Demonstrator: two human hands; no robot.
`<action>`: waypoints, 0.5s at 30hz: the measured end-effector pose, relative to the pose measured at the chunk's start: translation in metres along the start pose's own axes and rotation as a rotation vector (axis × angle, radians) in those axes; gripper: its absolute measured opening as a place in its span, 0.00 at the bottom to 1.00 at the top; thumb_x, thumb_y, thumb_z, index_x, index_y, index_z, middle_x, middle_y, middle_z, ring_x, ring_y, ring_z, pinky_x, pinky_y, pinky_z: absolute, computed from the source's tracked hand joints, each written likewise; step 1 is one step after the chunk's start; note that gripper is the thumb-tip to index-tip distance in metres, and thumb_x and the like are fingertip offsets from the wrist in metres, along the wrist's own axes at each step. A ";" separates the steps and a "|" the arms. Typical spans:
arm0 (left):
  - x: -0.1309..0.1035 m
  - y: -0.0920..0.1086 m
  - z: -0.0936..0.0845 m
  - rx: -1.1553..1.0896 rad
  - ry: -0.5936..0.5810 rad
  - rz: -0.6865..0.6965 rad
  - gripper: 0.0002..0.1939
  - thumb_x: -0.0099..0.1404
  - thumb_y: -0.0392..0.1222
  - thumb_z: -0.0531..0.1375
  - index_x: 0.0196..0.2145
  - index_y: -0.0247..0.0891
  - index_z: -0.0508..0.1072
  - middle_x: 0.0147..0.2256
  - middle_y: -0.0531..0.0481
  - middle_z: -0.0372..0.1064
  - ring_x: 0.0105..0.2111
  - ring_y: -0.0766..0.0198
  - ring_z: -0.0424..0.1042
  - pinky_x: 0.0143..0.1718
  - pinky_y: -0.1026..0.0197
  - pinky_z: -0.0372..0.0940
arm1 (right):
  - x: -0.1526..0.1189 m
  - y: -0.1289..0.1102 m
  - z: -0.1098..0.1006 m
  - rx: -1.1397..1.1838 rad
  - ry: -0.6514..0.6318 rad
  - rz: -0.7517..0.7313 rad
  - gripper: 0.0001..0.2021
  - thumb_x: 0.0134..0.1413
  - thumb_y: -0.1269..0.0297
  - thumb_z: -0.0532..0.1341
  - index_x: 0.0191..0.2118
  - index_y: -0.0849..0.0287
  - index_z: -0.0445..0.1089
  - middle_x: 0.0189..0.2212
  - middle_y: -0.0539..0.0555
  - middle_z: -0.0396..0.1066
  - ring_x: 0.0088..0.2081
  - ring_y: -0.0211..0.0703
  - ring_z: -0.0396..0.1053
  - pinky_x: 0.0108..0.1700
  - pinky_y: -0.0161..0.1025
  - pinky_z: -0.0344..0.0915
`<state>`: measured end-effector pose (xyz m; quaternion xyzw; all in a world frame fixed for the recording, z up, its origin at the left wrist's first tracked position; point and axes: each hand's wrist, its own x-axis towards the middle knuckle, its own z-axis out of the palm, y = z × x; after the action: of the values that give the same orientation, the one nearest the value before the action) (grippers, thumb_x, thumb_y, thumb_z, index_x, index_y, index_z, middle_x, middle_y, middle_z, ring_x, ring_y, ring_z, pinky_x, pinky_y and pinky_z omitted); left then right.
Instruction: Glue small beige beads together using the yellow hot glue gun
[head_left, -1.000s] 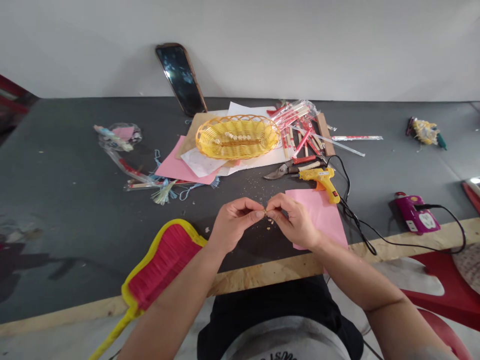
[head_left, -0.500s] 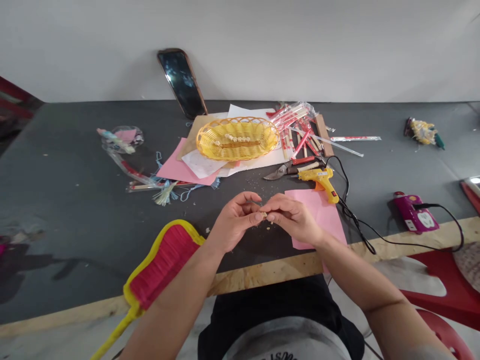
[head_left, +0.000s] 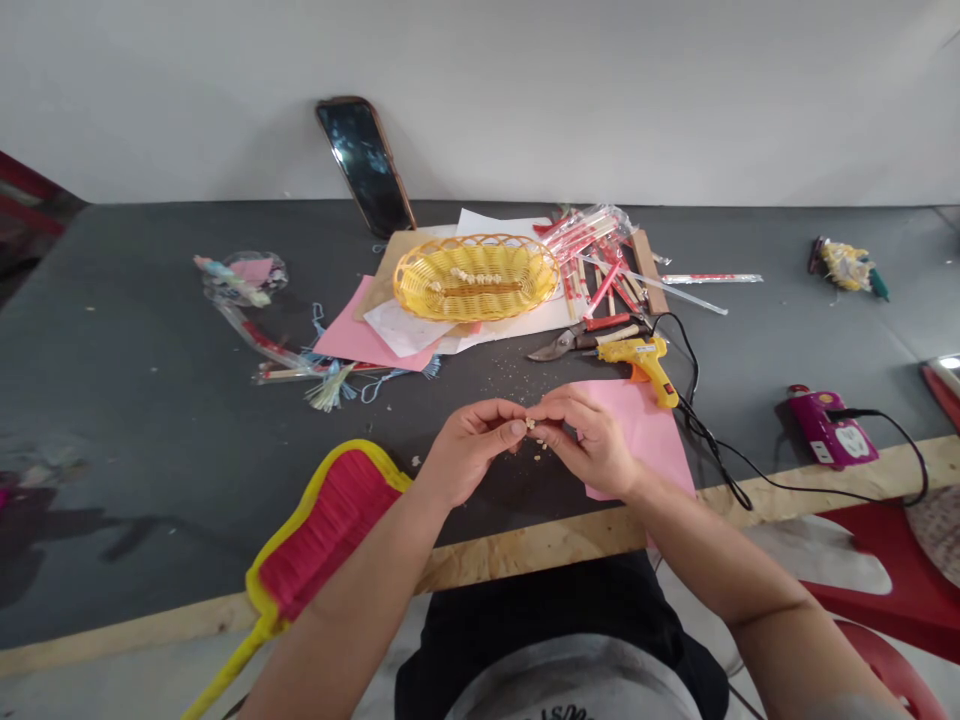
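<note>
Between the fingertips of both hands is a small pale beige piece [head_left: 531,424], too small for me to tell its kind. My left hand [head_left: 480,445] pinches it from the left, thumb toward me. My right hand [head_left: 585,435] closes on it from the other side, fingers bent. Several pale crumbs [head_left: 538,446] lie on the dark table [head_left: 480,510] just below the fingertips. Beyond the hands, a yellow woven basket [head_left: 420,290] holds a row of similar pale pieces [head_left: 476,277] and a thin brown stick [head_left: 480,290].
Right of the hands are a yellow glue gun [head_left: 637,355], pruning shears [head_left: 562,343], pink paper [head_left: 645,440] and wrapped chopsticks [head_left: 592,235]. A black cord runs to a purple power socket [head_left: 832,430]. At left lies a red-and-yellow fan-shaped object [head_left: 330,520]. A phone [head_left: 364,165] leans on the wall.
Both hands stay together over the same spot, with their fingers slightly shifted around the small piece. More pale crumbs show on the table beneath them.
</note>
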<state>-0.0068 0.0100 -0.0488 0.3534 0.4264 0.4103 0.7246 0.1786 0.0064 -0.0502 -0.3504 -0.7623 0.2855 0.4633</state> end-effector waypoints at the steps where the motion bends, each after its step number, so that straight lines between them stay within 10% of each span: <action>1: 0.000 0.000 0.000 0.000 0.002 0.003 0.18 0.46 0.51 0.77 0.29 0.37 0.82 0.22 0.52 0.72 0.24 0.70 0.65 0.27 0.66 0.59 | 0.000 0.000 0.000 0.002 0.004 -0.005 0.07 0.65 0.70 0.61 0.47 0.55 0.74 0.38 0.55 0.75 0.40 0.42 0.74 0.42 0.40 0.75; 15: 0.000 0.000 -0.002 0.055 -0.019 0.005 0.18 0.48 0.54 0.75 0.28 0.37 0.83 0.22 0.52 0.70 0.24 0.68 0.64 0.28 0.63 0.58 | 0.000 0.000 0.000 -0.014 -0.010 -0.003 0.07 0.65 0.69 0.61 0.46 0.55 0.74 0.38 0.55 0.76 0.40 0.43 0.75 0.42 0.41 0.75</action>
<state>-0.0082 0.0099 -0.0494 0.3782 0.4295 0.3969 0.7177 0.1786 0.0068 -0.0500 -0.3513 -0.7671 0.2812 0.4572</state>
